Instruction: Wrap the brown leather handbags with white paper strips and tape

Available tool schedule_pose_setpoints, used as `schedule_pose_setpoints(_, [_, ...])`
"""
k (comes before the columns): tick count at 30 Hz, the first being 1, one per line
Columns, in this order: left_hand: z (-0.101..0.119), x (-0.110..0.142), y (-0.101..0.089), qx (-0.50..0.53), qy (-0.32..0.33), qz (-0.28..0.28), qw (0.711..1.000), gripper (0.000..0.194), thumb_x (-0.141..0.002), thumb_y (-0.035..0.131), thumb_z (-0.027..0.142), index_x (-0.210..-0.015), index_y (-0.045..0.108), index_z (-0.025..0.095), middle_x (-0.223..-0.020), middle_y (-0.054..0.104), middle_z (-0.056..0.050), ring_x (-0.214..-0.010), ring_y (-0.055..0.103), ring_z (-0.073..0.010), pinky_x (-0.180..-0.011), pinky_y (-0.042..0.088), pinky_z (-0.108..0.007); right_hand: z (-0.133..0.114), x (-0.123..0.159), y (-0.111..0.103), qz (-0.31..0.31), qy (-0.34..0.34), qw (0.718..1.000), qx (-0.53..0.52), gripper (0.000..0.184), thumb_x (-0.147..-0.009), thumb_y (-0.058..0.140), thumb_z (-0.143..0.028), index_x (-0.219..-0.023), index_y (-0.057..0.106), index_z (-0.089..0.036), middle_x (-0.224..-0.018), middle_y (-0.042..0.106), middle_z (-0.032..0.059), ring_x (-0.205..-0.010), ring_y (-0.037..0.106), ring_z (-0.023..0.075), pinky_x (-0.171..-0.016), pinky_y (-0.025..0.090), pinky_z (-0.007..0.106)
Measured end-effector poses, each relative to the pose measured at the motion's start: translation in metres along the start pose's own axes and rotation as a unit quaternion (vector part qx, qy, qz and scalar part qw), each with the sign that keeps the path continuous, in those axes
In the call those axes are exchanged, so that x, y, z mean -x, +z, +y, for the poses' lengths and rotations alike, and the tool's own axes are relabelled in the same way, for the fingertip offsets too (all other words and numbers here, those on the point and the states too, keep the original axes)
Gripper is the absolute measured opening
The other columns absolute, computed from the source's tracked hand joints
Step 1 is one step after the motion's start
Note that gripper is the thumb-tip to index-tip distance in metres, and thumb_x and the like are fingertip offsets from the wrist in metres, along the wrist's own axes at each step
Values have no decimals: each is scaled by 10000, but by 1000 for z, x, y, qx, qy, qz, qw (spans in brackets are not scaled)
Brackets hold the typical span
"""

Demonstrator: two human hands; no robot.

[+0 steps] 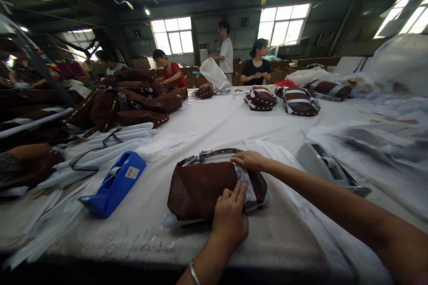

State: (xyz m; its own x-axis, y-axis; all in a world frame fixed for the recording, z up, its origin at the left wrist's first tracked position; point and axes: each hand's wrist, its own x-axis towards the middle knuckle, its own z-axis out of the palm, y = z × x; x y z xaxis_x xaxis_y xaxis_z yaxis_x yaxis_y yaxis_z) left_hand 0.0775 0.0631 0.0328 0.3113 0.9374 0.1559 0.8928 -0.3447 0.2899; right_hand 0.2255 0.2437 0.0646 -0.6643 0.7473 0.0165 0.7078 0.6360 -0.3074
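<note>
A brown handbag [197,187] lies flat on the white table [234,124] in front of me, its studded strap at the far edge. A strip of clear wrapping [245,187] runs round its right part. My left hand [230,218] rests on the bag's near edge, fingers stretched onto the wrapping. My right hand [249,160] lies at the bag's far edge, fingers curled down on the top of the wrapping by the strap.
A blue tape dispenser [115,182] sits to the left, a grey one [321,164] to the right. White paper strips [110,147] lie left. Brown bags [130,102] are piled at far left, wrapped ones [299,100] at the far side. Several people stand beyond the table.
</note>
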Motion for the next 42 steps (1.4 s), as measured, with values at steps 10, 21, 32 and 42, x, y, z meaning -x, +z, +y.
schedule_pose_setpoints(10, [-25, 19, 2, 8, 135, 27, 990, 497, -880, 480, 130, -1370, 544, 186, -1516, 481, -32, -1255, 513, -202, -1083, 449, -348, -48, 100, 72, 183, -67, 980, -44, 550, -982, 494, -405, -1495, 429, -219, -1546, 413, 107, -1442, 361, 285, -1189, 314, 522])
schedule_pose_setpoints(21, [-114, 90, -31, -131, 80, 96, 983, 553, -951, 413, 107, -1482, 417, 264, -1511, 464, -36, -1438, 376, -224, -1162, 376, -476, -98, 146, 78, 244, -25, 953, -175, 299, -965, 525, -331, -1223, 672, -300, -1244, 692, 82, -1175, 632, 296, -1060, 473, 540])
schedule_pose_setpoints(32, [-105, 93, -25, -78, 55, 124, 988, 544, -943, 489, 225, -1482, 410, 233, -1532, 441, -46, -1447, 364, -240, -1191, 311, -487, -165, 119, 92, 56, 284, 440, -850, 170, -789, 671, -241, -950, 625, -211, -1144, 712, 82, -1073, 685, 205, -1103, 443, 381])
schedule_pose_setpoints(42, [-117, 89, -14, -98, 14, 271, 958, 707, -911, 543, 188, -1556, 258, 225, -1512, 475, -93, -1385, 454, -273, -1125, 383, -444, -208, 90, 82, 196, 204, 457, -843, 298, -651, 718, -173, -930, 620, -213, -1026, 723, 8, -1038, 682, 192, -1060, 467, 375])
